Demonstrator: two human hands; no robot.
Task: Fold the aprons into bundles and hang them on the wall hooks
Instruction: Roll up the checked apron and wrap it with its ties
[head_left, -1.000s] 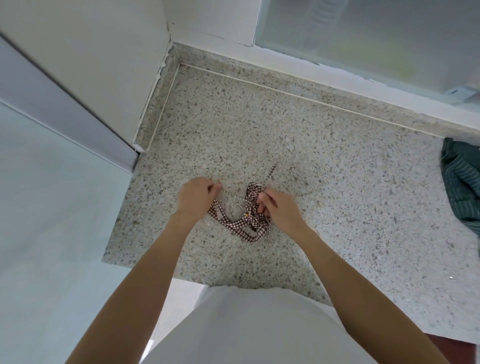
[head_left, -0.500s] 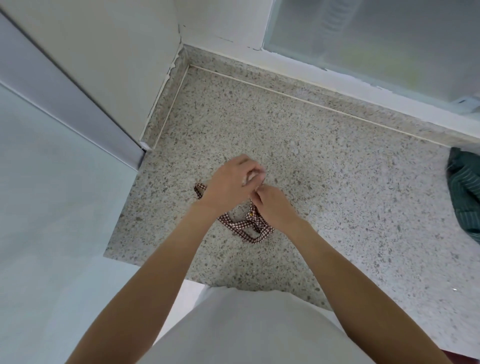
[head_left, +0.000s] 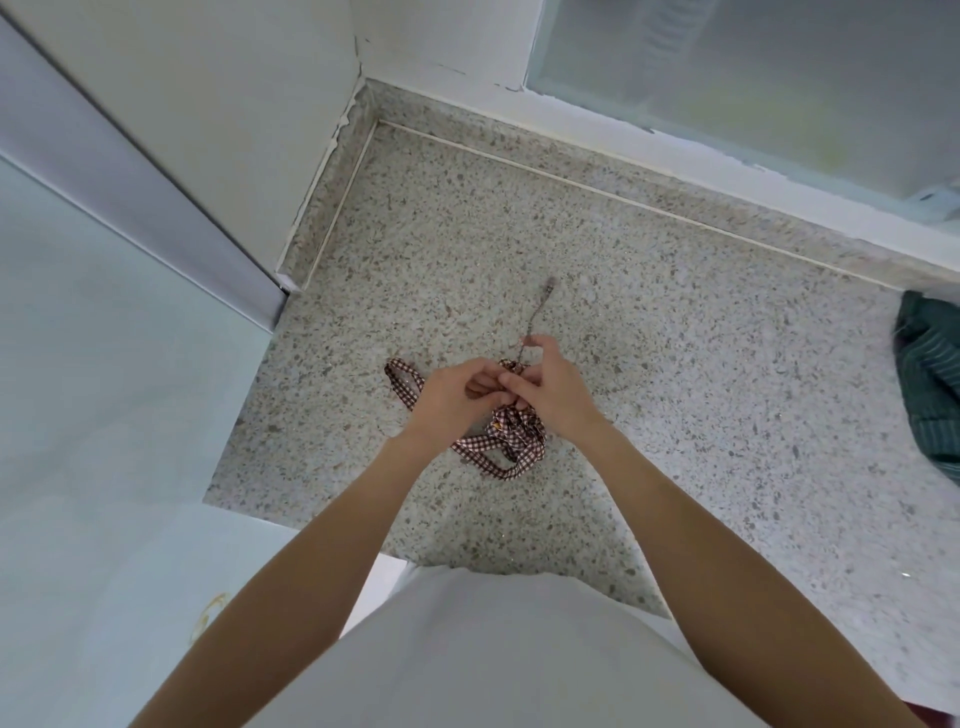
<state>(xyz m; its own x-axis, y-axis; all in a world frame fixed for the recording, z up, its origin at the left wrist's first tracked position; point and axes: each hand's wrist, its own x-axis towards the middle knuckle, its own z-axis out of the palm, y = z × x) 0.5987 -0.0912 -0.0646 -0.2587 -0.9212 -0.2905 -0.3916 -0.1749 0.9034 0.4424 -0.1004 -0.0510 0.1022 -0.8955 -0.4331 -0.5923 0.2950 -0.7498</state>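
A small bundle of red-and-white checked apron fabric (head_left: 511, 439) lies on the speckled stone counter (head_left: 675, 374), with its strap looping out to the left. My left hand (head_left: 454, 402) and my right hand (head_left: 553, 392) meet just above the bundle. The fingers of both curl round its strap. A thin strap end (head_left: 537, 317) runs up and away from my right hand across the counter. The part of the bundle under my hands is hidden. No wall hooks are in view.
A dark green striped cloth (head_left: 930, 384) lies at the counter's right edge. A white wall and cabinet side (head_left: 197, 130) close the left, and a frosted window (head_left: 753, 67) runs along the back. The counter's front edge is near my body.
My left hand came in from the left to meet my right hand over the bundle. The strap end now trails up past my right hand and a strap loop lies out to the left.
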